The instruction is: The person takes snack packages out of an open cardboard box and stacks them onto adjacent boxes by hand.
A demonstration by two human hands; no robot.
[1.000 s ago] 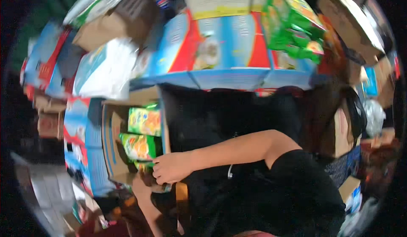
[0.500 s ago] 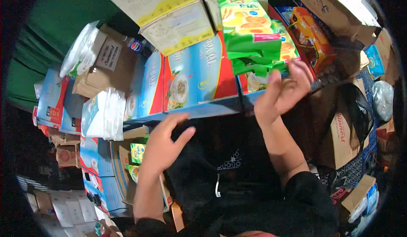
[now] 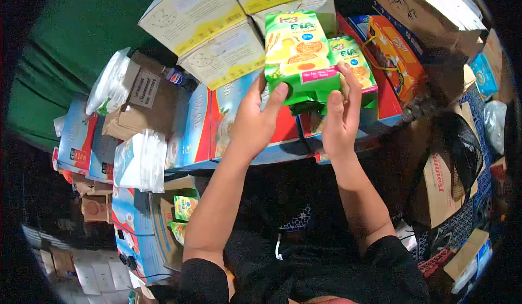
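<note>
My left hand (image 3: 254,120) and my right hand (image 3: 342,113) grip a green-and-yellow snack package (image 3: 296,48) from either side, near the top centre. Its wrapper has round pastries pictured on it and a pink label. A second green package (image 3: 351,64) lies just behind it to the right, on the blue-and-red boxes (image 3: 193,119). At lower left, an open carton (image 3: 160,222) holds more green packages (image 3: 185,206).
White-and-yellow boxes (image 3: 196,5) are stacked behind. Brown cartons (image 3: 424,16), an orange box (image 3: 397,59) and a black bag (image 3: 462,157) line the right. Wrapped white packs (image 3: 138,160), a bottle (image 3: 176,78) and green cloth (image 3: 70,43) are on the left.
My hands have moved up from the open carton at lower left to the packages on top of the boxes, and both have now closed on the front one.
</note>
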